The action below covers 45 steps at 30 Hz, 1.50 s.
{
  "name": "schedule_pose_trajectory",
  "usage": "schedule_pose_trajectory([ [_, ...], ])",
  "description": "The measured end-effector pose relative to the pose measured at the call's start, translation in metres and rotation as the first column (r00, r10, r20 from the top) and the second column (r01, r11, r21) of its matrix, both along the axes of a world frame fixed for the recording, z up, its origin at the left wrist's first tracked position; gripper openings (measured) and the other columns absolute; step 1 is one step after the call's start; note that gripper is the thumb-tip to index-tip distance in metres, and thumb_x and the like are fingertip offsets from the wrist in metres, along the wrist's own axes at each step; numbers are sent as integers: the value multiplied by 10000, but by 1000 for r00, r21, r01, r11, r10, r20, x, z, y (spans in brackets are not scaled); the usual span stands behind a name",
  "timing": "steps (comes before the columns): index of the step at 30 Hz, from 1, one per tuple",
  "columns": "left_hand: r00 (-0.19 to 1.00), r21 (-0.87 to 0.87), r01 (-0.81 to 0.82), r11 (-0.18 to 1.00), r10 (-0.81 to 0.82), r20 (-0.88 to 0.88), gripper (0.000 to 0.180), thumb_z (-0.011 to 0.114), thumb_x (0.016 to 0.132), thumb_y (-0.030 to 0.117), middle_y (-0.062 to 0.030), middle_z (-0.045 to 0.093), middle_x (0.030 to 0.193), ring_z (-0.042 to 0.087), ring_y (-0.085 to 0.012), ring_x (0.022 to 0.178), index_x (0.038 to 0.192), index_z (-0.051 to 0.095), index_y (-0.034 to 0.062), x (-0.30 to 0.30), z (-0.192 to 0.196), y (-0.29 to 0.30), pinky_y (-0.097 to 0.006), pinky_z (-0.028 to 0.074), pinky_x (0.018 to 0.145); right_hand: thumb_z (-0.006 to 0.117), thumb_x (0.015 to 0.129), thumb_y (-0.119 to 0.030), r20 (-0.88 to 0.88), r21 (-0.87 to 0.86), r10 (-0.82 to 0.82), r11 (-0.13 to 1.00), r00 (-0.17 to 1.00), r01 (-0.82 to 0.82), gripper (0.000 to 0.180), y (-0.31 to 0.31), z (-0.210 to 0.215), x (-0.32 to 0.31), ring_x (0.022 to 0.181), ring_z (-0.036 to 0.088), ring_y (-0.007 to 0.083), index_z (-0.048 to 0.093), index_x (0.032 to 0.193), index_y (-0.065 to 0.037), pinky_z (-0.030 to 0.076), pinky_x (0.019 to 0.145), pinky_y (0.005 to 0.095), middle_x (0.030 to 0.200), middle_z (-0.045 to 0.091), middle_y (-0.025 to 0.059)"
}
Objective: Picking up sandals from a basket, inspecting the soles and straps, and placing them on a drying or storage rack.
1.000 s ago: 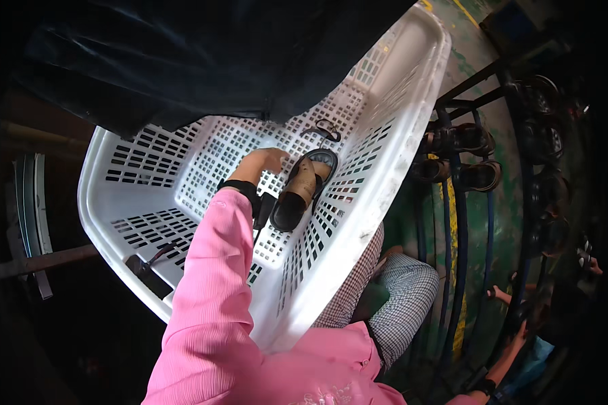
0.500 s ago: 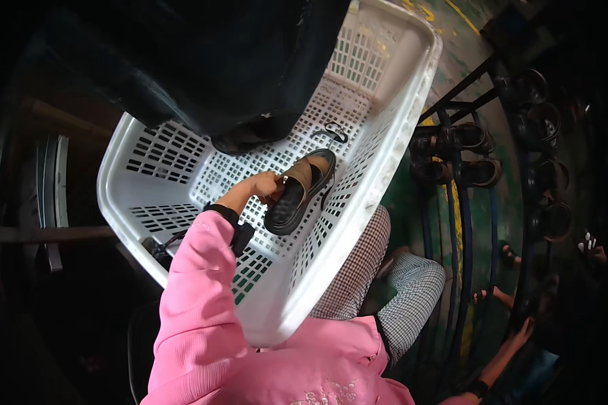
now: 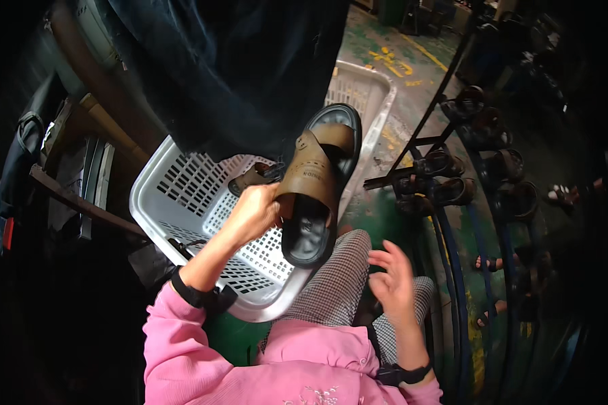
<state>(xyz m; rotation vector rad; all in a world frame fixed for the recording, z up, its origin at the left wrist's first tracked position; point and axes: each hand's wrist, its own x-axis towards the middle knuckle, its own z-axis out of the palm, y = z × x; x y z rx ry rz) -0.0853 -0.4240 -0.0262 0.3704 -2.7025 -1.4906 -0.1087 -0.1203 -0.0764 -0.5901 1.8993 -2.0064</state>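
Observation:
My left hand (image 3: pixel 255 212) grips the side of a sandal (image 3: pixel 311 175) by its wide strap. The sandal has brown straps and a black footbed, and is raised above a white plastic basket (image 3: pixel 172 179). My right hand (image 3: pixel 393 283) hangs open over my checked trousers, its fingers apart and nothing in them. Deeper in the basket lies another brown sandal (image 3: pixel 253 177), partly hidden by dark cloth (image 3: pixel 243 74) and my left hand.
On the right, several dark sandals (image 3: pixel 452 191) sit on a rack with long blue rails (image 3: pixel 452 270). The floor (image 3: pixel 412 108) is green with worn yellow markings. Boards and a metal frame (image 3: pixel 94 175) stand at the left.
My left hand has lifted the sandal out of the basket toward me. My right hand has come from the far right to beside my knees. The view has shifted.

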Motion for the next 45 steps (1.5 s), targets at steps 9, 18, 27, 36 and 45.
schedule_pose_trajectory([
  [9,922,-285,222,933,-296,-251,407,648,832,167,-139,645,918,650,-280,721,1204,545,38,36,-12,143,-347,516,617,572,929,-159,485,-194,-350,851,802,488,342,12,-36,21,953,539,107,495,1223,-1,431,853,237,1084,567,40],
  [18,791,-237,554,798,-593,-150,277,663,809,143,-108,623,769,614,-287,655,1073,632,67,58,-40,174,-368,484,561,472,919,-384,520,-854,600,380,608,356,544,93,-75,38,605,494,169,382,1386,-120,429,544,266,913,512,85],
  [27,735,-313,623,716,-674,-78,295,651,783,126,-65,588,716,608,-236,669,1072,627,69,62,-34,167,-346,487,599,494,848,-546,345,-918,759,153,551,365,737,91,-96,53,566,436,145,342,1408,-92,393,531,257,860,446,67],
  [36,792,-280,553,785,-599,-116,284,663,775,95,-94,621,743,616,-284,683,1055,628,60,49,-20,123,-376,496,601,516,798,-603,247,-949,811,93,530,301,817,84,-106,48,501,441,145,341,1405,-86,389,466,260,854,479,92],
  [45,911,-153,411,899,-398,113,303,578,837,91,-164,655,821,627,-186,682,1124,602,-3,-33,-79,-39,-321,481,665,445,932,-388,609,-727,223,541,761,423,523,99,-93,19,585,535,206,373,1380,-127,411,478,307,957,580,119],
])
